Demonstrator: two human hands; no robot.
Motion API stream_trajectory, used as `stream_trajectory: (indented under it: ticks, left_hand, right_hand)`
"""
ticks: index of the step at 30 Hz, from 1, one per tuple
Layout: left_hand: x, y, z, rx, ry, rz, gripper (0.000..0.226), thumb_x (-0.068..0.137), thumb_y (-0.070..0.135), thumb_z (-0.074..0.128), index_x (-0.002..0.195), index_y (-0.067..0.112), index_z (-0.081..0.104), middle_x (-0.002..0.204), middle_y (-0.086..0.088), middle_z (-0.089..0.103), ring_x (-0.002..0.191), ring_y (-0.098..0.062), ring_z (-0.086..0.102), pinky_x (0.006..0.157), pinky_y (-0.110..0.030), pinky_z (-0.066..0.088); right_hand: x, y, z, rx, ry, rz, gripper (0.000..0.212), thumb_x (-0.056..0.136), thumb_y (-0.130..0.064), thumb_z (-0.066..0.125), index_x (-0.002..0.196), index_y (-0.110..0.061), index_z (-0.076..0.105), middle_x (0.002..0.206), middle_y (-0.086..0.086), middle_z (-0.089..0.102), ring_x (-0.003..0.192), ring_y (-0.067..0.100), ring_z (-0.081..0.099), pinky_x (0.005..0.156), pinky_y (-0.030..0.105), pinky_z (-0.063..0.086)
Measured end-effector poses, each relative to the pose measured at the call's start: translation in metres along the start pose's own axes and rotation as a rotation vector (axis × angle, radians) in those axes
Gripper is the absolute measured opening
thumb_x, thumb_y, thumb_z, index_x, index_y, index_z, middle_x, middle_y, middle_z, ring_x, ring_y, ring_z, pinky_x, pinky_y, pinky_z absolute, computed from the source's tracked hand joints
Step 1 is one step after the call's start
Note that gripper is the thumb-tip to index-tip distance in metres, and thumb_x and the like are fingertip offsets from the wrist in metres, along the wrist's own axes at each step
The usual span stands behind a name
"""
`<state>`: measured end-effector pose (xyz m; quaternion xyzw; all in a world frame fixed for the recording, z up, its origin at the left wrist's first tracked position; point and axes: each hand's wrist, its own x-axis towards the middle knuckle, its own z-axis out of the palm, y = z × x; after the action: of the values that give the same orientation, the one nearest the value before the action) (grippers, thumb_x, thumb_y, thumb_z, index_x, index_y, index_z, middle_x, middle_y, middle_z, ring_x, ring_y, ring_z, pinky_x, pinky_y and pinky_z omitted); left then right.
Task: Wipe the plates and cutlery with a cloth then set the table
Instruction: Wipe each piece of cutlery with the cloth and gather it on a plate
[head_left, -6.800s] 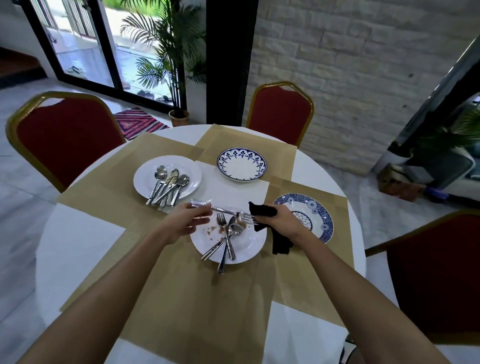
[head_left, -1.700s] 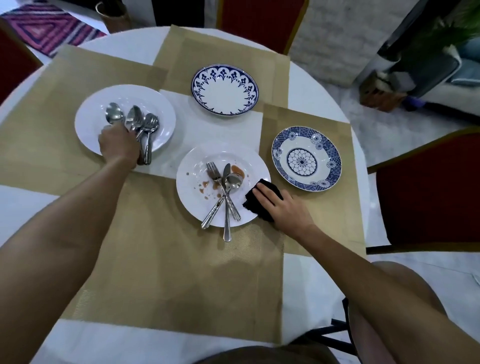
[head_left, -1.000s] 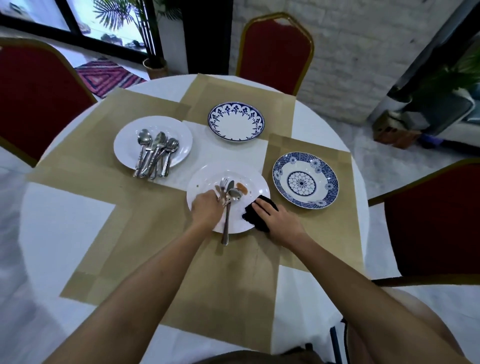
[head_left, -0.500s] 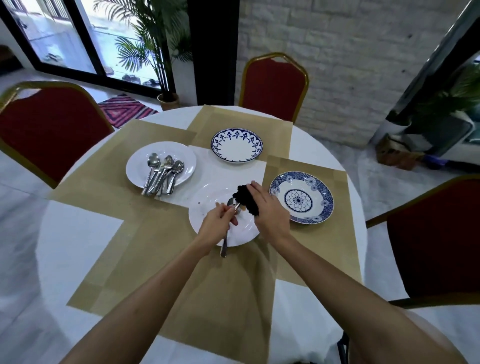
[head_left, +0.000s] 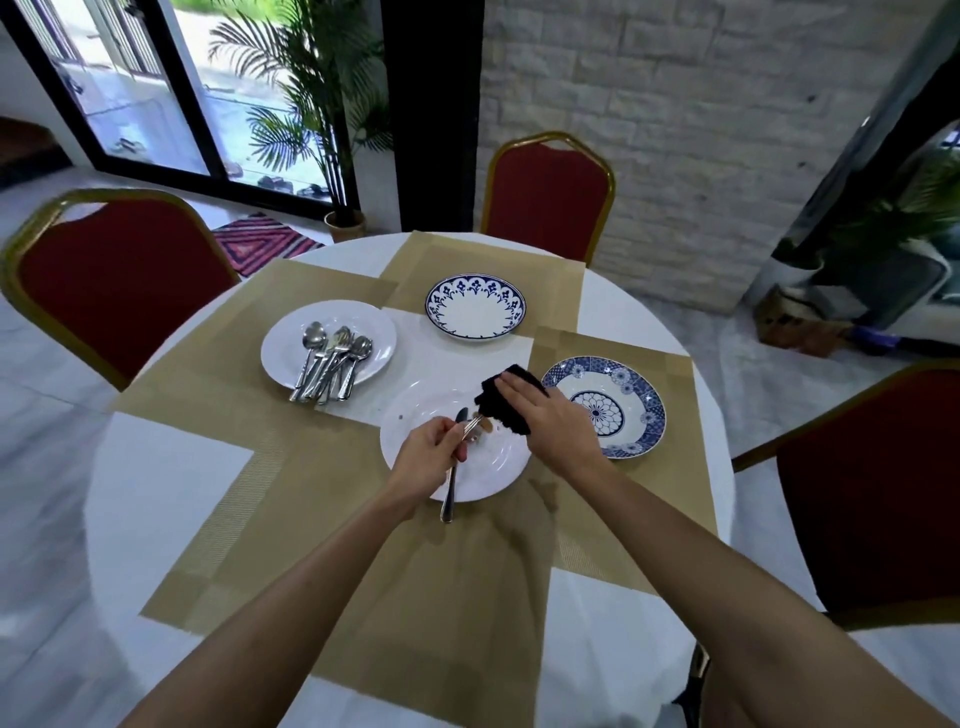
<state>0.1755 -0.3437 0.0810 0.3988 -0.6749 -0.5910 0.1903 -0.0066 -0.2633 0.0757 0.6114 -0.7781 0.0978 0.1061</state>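
Observation:
A white plate (head_left: 496, 470) with brown smears lies in front of me on a beige placemat. Over it my left hand (head_left: 428, 460) grips a fork (head_left: 471, 427) by its handle. My right hand (head_left: 553, 423) holds a black cloth (head_left: 501, 402) wrapped round the fork's head. A knife and another piece of cutlery (head_left: 451, 491) lie on this plate, partly under my left hand. To the left, a second white plate (head_left: 374, 325) carries several spoons and other cutlery (head_left: 332, 358).
A blue-rimmed plate (head_left: 475, 314) lies at the far side and a blue patterned plate (head_left: 631, 410) at the right, each on beige placemats (head_left: 363, 545) over the round white table (head_left: 156, 499). Red chairs (head_left: 111, 280) stand at the left, far side and right.
My left hand put cutlery on the left plate, came back and picked a fork from the smeared plate. My right hand lifted the cloth off the plate rim onto the fork's head.

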Motion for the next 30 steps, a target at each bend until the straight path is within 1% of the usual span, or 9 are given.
stream_trajectory:
  ticks: [3, 6, 8, 10, 15, 18, 24, 27, 30]
  left_hand:
    - [0.0, 0.002, -0.003, 0.064, -0.053, -0.04, 0.026, 0.101, 0.028, 0.043, 0.087, 0.014, 0.061, 0.068, 0.007, 0.059, 0.054, -0.008, 0.04, 0.049, -0.018, 0.031]
    - [0.001, 0.0, -0.005, 0.059, -0.054, -0.121, 0.029, 0.101, 0.031, 0.041, 0.09, 0.02, 0.066, 0.071, 0.008, 0.059, 0.058, -0.008, 0.039, 0.051, -0.021, 0.028]
    - [0.002, -0.003, -0.005, 0.1, -0.035, -0.121, 0.024, 0.099, 0.024, 0.044, 0.095, 0.021, 0.067, 0.074, 0.007, 0.061, 0.063, -0.008, 0.044, 0.053, -0.023, 0.029]
    - [0.002, -0.005, -0.004, 0.158, -0.026, -0.075, 0.019, 0.098, 0.019, 0.047, 0.101, 0.02, 0.066, 0.079, 0.008, 0.065, 0.071, -0.01, 0.052, 0.057, -0.024, 0.034]
    - [0.004, -0.005, -0.001, 0.241, 0.036, 0.009, 0.015, 0.098, 0.018, 0.049, 0.097, 0.019, 0.064, 0.087, 0.006, 0.071, 0.09, -0.012, 0.065, 0.077, -0.027, 0.043]
    - [0.002, -0.007, 0.002, 0.249, 0.073, -0.004, 0.017, 0.099, 0.02, 0.048, 0.096, 0.023, 0.064, 0.084, 0.01, 0.07, 0.089, -0.01, 0.064, 0.078, -0.029, 0.045]
    - [0.0, -0.01, 0.004, 0.211, 0.097, -0.044, 0.021, 0.099, 0.02, 0.045, 0.107, 0.021, 0.065, 0.084, 0.011, 0.07, 0.093, -0.013, 0.064, 0.087, -0.033, 0.046]
    - [-0.002, -0.01, 0.004, 0.17, 0.103, -0.033, 0.021, 0.1, 0.018, 0.045, 0.106, 0.017, 0.065, 0.084, 0.006, 0.069, 0.092, -0.015, 0.064, 0.087, -0.033, 0.046]
    - [-0.004, -0.008, 0.007, 0.094, 0.085, -0.028, 0.021, 0.101, 0.016, 0.044, 0.104, 0.011, 0.065, 0.083, 0.002, 0.068, 0.09, -0.016, 0.063, 0.08, -0.025, 0.045]
  right_hand:
    - [0.008, 0.006, -0.01, 0.36, -0.03, 0.359, 0.056, 0.091, -0.021, 0.051, 0.14, -0.042, 0.039, 0.136, -0.017, 0.051, 0.109, 0.019, 0.058, 0.074, 0.036, 0.05]
    - [0.01, 0.007, -0.019, 0.601, 0.071, 0.556, 0.049, 0.091, -0.017, 0.043, 0.135, -0.038, 0.048, 0.121, -0.006, 0.061, 0.106, 0.023, 0.059, 0.076, 0.037, 0.046]
    - [0.008, 0.003, -0.022, 0.572, 0.126, 0.507, 0.047, 0.09, -0.023, 0.041, 0.134, -0.039, 0.048, 0.119, -0.009, 0.06, 0.105, 0.018, 0.059, 0.071, 0.034, 0.043]
    - [0.006, -0.001, -0.024, 0.471, 0.119, 0.339, 0.044, 0.096, -0.029, 0.041, 0.137, -0.045, 0.043, 0.126, -0.016, 0.057, 0.105, 0.01, 0.057, 0.067, 0.031, 0.042]
    - [-0.002, -0.009, -0.013, 0.094, -0.229, -0.14, 0.069, 0.091, -0.003, 0.045, 0.148, -0.037, 0.028, 0.155, -0.016, 0.028, 0.125, 0.023, 0.045, 0.07, 0.031, 0.046]
    - [-0.008, -0.008, -0.006, 0.103, -0.237, -0.139, 0.071, 0.091, -0.003, 0.046, 0.15, -0.036, 0.024, 0.156, -0.017, 0.023, 0.125, 0.024, 0.045, 0.066, 0.031, 0.044]
    - [-0.01, -0.004, -0.007, 0.109, -0.293, 0.051, 0.074, 0.094, -0.007, 0.041, 0.153, -0.032, 0.004, 0.16, -0.016, 0.009, 0.126, 0.023, 0.04, 0.067, 0.031, 0.04]
    - [-0.017, -0.011, -0.006, 0.055, -0.26, -0.032, 0.073, 0.095, -0.008, 0.042, 0.154, -0.026, 0.004, 0.161, -0.012, 0.005, 0.119, 0.03, 0.044, 0.066, 0.037, 0.049]
    - [-0.02, -0.015, -0.002, 0.017, -0.2, -0.168, 0.071, 0.091, -0.009, 0.05, 0.153, -0.025, 0.019, 0.159, -0.008, 0.019, 0.107, 0.034, 0.053, 0.06, 0.041, 0.052]
